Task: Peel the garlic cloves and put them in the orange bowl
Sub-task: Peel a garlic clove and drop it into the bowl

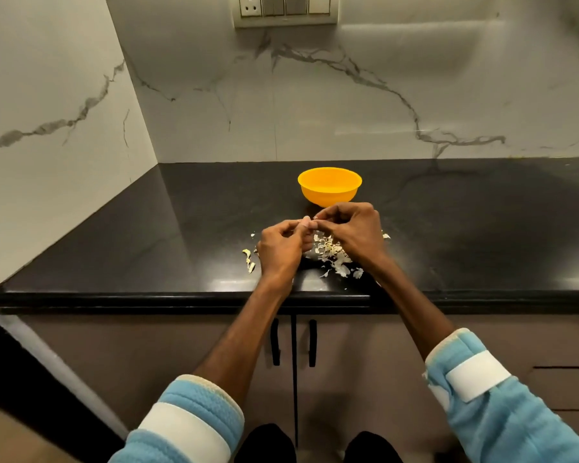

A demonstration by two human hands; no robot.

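1. The left hand point(279, 250) is hovering over the black counter point(181, 228), its fingers curling in and pinching a small pale garlic clove point(305, 223) at the tips.
2. The right hand point(351, 232) is meeting it from the other side. Its thumb and fingers are pinching the same clove, so both hands are holding it between them.
3. The clove is hanging just in front of the orange bowl point(330, 188), not in it.
4. The bowl is standing upright on the counter behind the hands; its contents cannot be told.
5. Loose peels point(333, 257) are lying scattered beneath the hands.
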